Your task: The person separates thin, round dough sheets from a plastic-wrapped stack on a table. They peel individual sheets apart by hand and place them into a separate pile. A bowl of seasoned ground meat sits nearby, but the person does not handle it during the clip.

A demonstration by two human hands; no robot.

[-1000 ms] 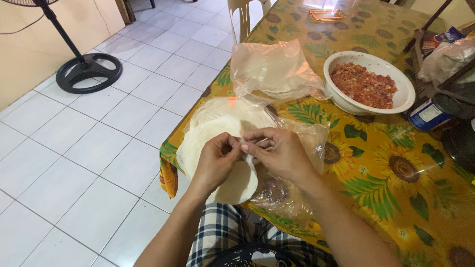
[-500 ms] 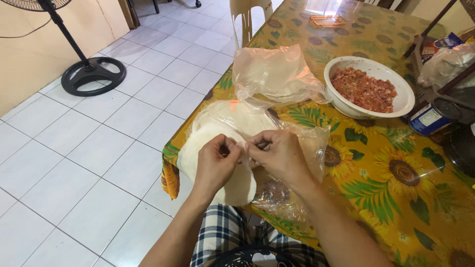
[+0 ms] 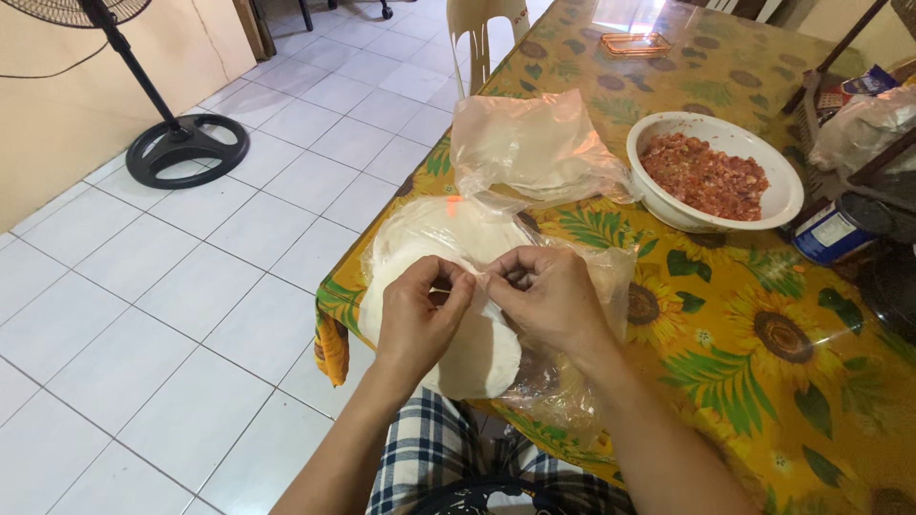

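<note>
Both hands are pinched together on the edge of the top wrapper: left hand (image 3: 417,312) and right hand (image 3: 546,296) each nipping the thin white sheet between thumb and fingertips. The wrapper stack (image 3: 448,286) sits in a clear plastic bag (image 3: 572,381) at the near corner of the sunflower-print worktop (image 3: 763,353). Farther back, another bag of wrappers (image 3: 534,148), then a white bowl (image 3: 778,205) of reddish minced filling.

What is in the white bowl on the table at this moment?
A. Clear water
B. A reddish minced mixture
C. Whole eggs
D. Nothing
B: the white bowl holds a reddish, chunky minced mixture, standing beyond the right hand, which with the left hand pinches a thin white wrapper.
</note>
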